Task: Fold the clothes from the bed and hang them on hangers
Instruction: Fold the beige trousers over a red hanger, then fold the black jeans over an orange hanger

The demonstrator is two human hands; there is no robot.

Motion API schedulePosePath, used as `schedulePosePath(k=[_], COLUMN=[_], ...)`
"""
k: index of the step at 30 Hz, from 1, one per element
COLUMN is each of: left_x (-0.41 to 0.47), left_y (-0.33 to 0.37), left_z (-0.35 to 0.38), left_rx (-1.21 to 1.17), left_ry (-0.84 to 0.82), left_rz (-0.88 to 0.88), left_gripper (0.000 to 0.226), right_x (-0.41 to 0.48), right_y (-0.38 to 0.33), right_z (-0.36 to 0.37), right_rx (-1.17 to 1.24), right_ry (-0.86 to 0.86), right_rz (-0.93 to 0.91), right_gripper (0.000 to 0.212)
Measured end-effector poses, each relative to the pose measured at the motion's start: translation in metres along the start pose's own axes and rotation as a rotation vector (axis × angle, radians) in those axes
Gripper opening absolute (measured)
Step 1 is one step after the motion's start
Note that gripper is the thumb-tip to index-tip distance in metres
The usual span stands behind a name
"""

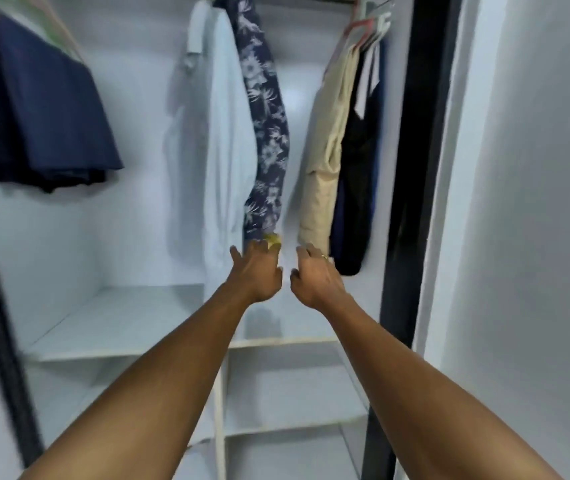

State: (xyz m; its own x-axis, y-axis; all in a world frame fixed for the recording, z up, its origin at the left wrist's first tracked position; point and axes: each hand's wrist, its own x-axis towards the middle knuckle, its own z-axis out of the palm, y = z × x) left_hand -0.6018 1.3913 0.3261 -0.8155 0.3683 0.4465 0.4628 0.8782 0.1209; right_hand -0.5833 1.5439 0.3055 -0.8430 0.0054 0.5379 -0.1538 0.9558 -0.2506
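"While my arms reached into the wardrobe (110, 317), what was entered first?"

"One flowered garment (266, 133): navy, pale blossoms, a yellow patch at the hem. It hung between a white shirt (228, 133) and beige trousers (328, 150). I judged it light, soft and limp; best taken at the hem or shoulders."

"And your fingers?"

"My left hand (259, 271) was at its hem, thumb spread, fingertips hidden; pinching or touching, I could not tell. My right hand (314, 275) was by the trousers' lower edge, fingers bent, grip unclear."
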Motion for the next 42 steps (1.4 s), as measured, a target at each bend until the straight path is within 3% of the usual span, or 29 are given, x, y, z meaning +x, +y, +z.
schedulePosePath(k=[8,16,22,27,28,30,36,42], left_x=[-0.231,-0.588,-0.837,-0.99,-1.047,-1.059,-1.223,-1.321], left_y=[-0.117,-0.254,-0.322,-0.346,-0.351,-0.353,-0.361,-0.332], left_z=[-0.002,-0.057,-0.137,-0.19,-0.208,-0.214,-0.254,-0.276], left_rx=[0.13,0.141,0.212,0.2,0.196,0.178,0.182,0.159], left_ry=[-0.165,-0.34,-0.328,-0.245,-0.203,-0.174,-0.079,0.044], left_rz=[-0.277,-0.707,-1.064,-1.333,-1.464,-1.503,-1.928,-2.255], left_gripper=[0.058,0.061,0.058,0.047,0.044,0.04,0.046,0.042], right_x=[-0.151,-0.39,-0.55,-0.642,-0.684,-0.69,-0.827,-0.92], right_y=[-0.169,-0.431,-0.642,-0.79,-0.845,-0.866,-1.012,-1.089], right_z=[0.112,0.21,0.222,0.202,0.201,0.202,0.202,0.19], right_rx=[0.151,0.236,0.274,0.321,0.328,0.305,0.319,0.238], right_ry=[-0.259,-0.684,-0.878,-0.888,-0.9,-0.899,-1.073,-1.11], right_rz=[-0.24,-0.536,-0.88,-1.226,-1.369,-1.404,-1.799,-2.1], right_gripper=[0.053,0.052,0.059,0.05,0.046,0.043,0.052,0.051])
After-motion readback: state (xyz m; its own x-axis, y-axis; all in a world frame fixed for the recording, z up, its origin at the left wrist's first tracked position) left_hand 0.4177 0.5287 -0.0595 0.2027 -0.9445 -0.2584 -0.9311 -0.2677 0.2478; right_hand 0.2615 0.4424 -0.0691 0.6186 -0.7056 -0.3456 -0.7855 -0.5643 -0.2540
